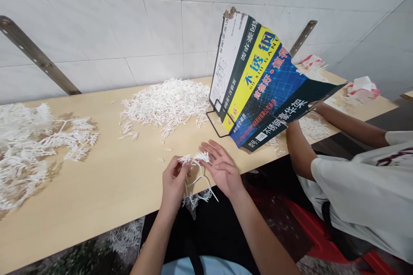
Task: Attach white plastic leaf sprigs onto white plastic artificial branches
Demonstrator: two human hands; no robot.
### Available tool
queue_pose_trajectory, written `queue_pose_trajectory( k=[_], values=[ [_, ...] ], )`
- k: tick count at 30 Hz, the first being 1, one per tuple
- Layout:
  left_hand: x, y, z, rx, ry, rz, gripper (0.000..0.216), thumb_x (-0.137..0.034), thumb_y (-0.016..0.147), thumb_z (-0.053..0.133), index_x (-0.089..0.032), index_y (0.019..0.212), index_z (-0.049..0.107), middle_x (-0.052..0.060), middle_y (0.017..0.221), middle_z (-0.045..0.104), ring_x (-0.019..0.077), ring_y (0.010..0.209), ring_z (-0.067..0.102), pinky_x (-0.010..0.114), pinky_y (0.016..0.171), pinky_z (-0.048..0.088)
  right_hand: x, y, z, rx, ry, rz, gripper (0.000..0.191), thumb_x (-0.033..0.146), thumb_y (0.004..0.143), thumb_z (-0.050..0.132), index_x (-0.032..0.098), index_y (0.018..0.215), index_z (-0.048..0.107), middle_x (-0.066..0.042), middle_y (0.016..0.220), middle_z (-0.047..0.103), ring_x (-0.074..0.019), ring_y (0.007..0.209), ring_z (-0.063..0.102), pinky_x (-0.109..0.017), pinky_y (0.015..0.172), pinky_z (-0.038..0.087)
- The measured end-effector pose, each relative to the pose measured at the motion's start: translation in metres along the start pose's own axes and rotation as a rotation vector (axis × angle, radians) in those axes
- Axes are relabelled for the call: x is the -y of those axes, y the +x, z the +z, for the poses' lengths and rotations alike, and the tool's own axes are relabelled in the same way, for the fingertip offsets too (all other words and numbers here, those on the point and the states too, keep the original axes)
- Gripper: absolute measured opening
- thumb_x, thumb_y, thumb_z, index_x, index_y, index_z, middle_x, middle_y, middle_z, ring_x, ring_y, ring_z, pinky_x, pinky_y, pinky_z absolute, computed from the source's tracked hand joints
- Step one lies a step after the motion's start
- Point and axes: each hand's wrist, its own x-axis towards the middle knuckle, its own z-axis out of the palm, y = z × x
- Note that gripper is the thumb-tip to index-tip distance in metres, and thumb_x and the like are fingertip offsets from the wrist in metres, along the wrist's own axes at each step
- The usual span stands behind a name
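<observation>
- Glossy white tiles cover the wall behind a pale, smooth wood-grain table. Two flat metal brackets slant across the tiles, one at each side.
- From my remote seat I see the left hand curled closed, its fingers pinching the thin stems of a white plastic sprig.
- The right hand lies open with its fingers spread and nearly straight. Its fingertips touch the sprig's feathery tips and clasp nothing.
- The sprig sits between the two hands at the table's near edge, and its wiry stems loop down past the rim.
- I count two large white masses on the table. One is a spiky pile of loose short pieces at centre. The other is a heap of frilly branches at far left.
- One printed cardboard panel, in blue, yellow and dark green, leans on a thin black wire stand.
- To the right of the panel, a co-worker's bare forearm rests on the table below a white shirt sleeve.
- Two crumpled red-and-white bags lie at the far right end.
</observation>
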Motion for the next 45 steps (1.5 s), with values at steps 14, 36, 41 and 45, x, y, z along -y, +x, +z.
queue_pose_trajectory(
  k=[14, 36, 41, 45],
  values=[
    [0.002, -0.001, 0.000, 0.252, 0.125, -0.025, 0.023, -0.035, 0.092, 0.069, -0.019, 0.080, 0.057, -0.004, 0.071, 0.054, 0.0114, 0.065, 0.045, 0.023, 0.062, 0.034, 0.026, 0.018, 0.001, 0.299, -0.897, -0.170, 0.016, 0.031, 0.098, 0.066, 0.020, 0.093, 0.078, -0.005, 0.088, 0.074, -0.0195, 0.082, 0.068, -0.031, 0.074, 0.051],
    [-0.003, -0.005, 0.000, 0.318, 0.246, -0.060, 0.013, -0.028, 0.087, 0.063, -0.017, 0.085, 0.070, -0.003, 0.067, 0.056, 0.0113, 0.060, 0.046, 0.023, 0.058, 0.034, 0.009, 0.033, -0.025, -0.088, -0.353, -0.175, 0.030, 0.051, 0.093, 0.068, 0.024, 0.094, 0.056, 0.003, 0.075, 0.050, -0.0156, 0.068, 0.054, -0.033, 0.071, 0.054],
    [0.000, -0.003, 0.001, 0.270, 0.174, -0.084, 0.018, -0.033, 0.088, 0.065, -0.017, 0.088, 0.072, -0.002, 0.071, 0.060, 0.0125, 0.061, 0.048, 0.023, 0.058, 0.036, 0.022, 0.023, -0.007, 0.234, -0.839, -0.236, 0.036, 0.039, 0.094, 0.070, 0.027, 0.129, 0.069, -0.010, 0.139, 0.062, -0.0254, 0.128, 0.058, -0.036, 0.092, 0.053],
    [0.000, -0.002, 0.002, 0.204, 0.154, -0.065, 0.019, -0.036, 0.090, 0.066, -0.018, 0.088, 0.071, -0.001, 0.074, 0.062, 0.0129, 0.064, 0.049, 0.023, 0.060, 0.037, 0.030, 0.019, 0.000, 0.378, -0.917, -0.170, 0.020, 0.035, 0.096, 0.071, 0.024, 0.110, 0.078, -0.007, 0.110, 0.074, -0.0233, 0.108, 0.068, -0.036, 0.094, 0.051]
  ],
)
